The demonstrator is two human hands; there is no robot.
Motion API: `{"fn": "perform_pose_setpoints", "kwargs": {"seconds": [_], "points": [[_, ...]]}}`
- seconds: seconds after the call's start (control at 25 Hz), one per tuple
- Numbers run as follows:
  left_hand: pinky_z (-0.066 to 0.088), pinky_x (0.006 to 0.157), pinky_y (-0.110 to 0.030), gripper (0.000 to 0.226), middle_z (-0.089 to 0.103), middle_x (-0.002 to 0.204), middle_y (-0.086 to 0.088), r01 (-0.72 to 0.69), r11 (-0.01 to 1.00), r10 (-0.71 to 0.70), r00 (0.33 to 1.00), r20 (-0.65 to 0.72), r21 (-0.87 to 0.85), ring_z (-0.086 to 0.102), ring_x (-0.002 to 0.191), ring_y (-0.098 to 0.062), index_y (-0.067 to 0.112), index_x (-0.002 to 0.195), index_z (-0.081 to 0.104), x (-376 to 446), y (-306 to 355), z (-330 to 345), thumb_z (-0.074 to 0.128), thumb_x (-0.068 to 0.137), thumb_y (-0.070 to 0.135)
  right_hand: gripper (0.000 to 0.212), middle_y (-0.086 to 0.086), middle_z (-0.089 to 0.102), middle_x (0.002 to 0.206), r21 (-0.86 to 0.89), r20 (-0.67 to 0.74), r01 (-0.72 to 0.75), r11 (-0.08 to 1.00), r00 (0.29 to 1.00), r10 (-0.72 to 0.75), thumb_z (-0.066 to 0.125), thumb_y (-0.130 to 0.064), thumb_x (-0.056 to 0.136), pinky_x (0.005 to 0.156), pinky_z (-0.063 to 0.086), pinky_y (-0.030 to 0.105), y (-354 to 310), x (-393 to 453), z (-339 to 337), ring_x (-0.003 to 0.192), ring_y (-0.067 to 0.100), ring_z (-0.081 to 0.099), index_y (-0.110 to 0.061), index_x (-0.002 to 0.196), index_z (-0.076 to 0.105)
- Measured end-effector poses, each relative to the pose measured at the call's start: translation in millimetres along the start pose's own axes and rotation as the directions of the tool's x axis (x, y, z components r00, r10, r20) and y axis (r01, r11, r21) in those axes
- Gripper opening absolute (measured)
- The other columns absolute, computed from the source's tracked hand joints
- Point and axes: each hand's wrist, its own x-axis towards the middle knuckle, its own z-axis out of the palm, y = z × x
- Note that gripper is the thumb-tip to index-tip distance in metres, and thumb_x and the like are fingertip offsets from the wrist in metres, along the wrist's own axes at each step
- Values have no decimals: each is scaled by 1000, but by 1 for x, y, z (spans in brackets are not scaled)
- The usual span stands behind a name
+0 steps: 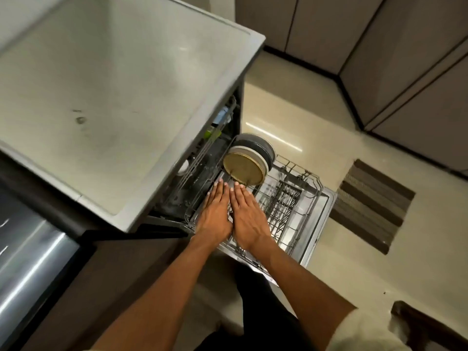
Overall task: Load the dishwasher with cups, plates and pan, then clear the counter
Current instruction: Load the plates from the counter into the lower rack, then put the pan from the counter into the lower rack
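Here, from my remote seat, I list what the head camera gives me.

Hands: my left hand [214, 216] and right hand [247, 221] lie side by side, almost touching, palms down, fingers straight and together. They hold nothing; they rest flat over the near edge of the lower rack [291, 198]. Whether they press on the wire I cannot tell.

Dishwasher: the door [316, 239] is dropped open and the lower rack is pulled out over it. At the rack's far left end stand the plates [247, 168], on edge and leaning, the front one tan with a pale rim behind it. Just behind them stands the pan [263, 145], dark grey and also on edge. The rest of the wire rack shows bare tines. The upper rack [202, 158] sits mostly under the counter; something green [211, 134] shows in it, too blurred to name.

Counter: the grey-white counter [114, 97] fills the upper left, with a small dark smudge [81, 120] on it.

Room: cream glossy floor [291, 110] catching a streak of light; a striped brown mat [372, 203] to the right of the dishwasher; grey cabinet doors [405, 59] along the far right wall; a stainless steel front [27, 262] at the lower left; a dark wooden piece [430, 325] in the bottom right corner
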Motion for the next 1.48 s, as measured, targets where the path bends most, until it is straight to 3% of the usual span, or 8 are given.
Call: {"fn": "perform_pose_setpoints", "kwargs": {"seconds": [0.2, 0.36, 0.48, 0.6, 0.84, 1.0, 1.2, 1.48], "points": [[-8, 123, -31, 79, -12, 165, -3, 36, 999, -44, 967, -251, -36, -14, 152, -14, 13, 158, -4, -109, 0, -41, 42, 95, 13, 88, 17, -31, 159, -239, -71, 150, 959, 983, -171, 41, -37, 102, 125, -7, 43, -64, -57, -36, 150, 29, -25, -4, 154, -22], [1, 125, -34, 79, -2, 166, -5, -5, 1000, -3, 921, -389, -17, -6, 153, -15, 12, 159, 5, -186, -20, -74, 46, 91, 21, 79, 15, -20, 164, -242, -170, 220, 945, 949, -264, 39, -26, 102, 126, 0, 42, -121, -93, -64, 153, 27, -18, -5, 156, -15], [-2, 125, -35, 76, -8, 163, -3, 40, 999, -38, 871, -489, -6, -7, 153, -16, 14, 157, -1, -237, -39, -98, 20, 89, 41, 77, 13, -13, 166, -247, -221, 319, 915, 901, -374, 41, -23, 102, 127, -1, 40, -169, -109, -79, 154, 26, -12, -6, 157, -10], [-6, 124, -34, 79, -13, 160, -3, 125, 992, -116, 796, -594, -26, -11, 152, -19, 11, 154, -5, -291, -71, -116, 2, 80, 38, 73, 15, 0, 168, -268, -290, 439, 858, 812, -506, 42, -21, 101, 125, -4, 35, -228, -119, -84, 155, 26, -4, -4, 158, 0], [-5, 125, -37, 85, -13, 164, -9, 376, 916, -372, 663, -649, -140, -16, 152, -22, 7, 157, -4, -396, -162, -126, 43, 86, 12, 83, 17, 5, 167, -335, -225, 664, 668, 632, -741, 54, -9, 90, 126, 4, 37, -356, -132, -61, 155, 28, 6, -2, 158, 8], [-13, 122, -31, 81, -17, 162, -7, 531, 809, -538, 501, -678, -250, -18, 151, -20, 8, 156, -7, -467, -215, -125, 34, 87, 14, 77, 14, 3, 167, -282, -153, 823, 493, 469, -870, 49, -6, 95, 125, -1, 35, -449, -142, -33, 156, 25, -1, -4, 159, 6], [-8, 124, -32, 88, -9, 165, -9, 672, 631, -710, 298, -638, -388, -14, 152, -18, 6, 157, -3, -543, -276, -102, 42, 82, 3, 80, 12, 1, 168, -212, -51, 934, 286, 282, -958, 47, -2, 91, 123, -7, 33, -551, -163, 14, 156, 24, -3, -5, 160, 6], [-10, 122, -28, 89, -2, 166, -8, 731, 353, -855, -1, -519, -584, -9, 153, -16, 8, 158, 2, -625, -331, -91, 45, 80, 2, 83, 14, 2, 168, -104, 129, 994, 21, 34, -991, 47, -4, 87, 125, -5, 34, -669, -182, 68, 156, 25, -1, -4, 159, 7]]}}
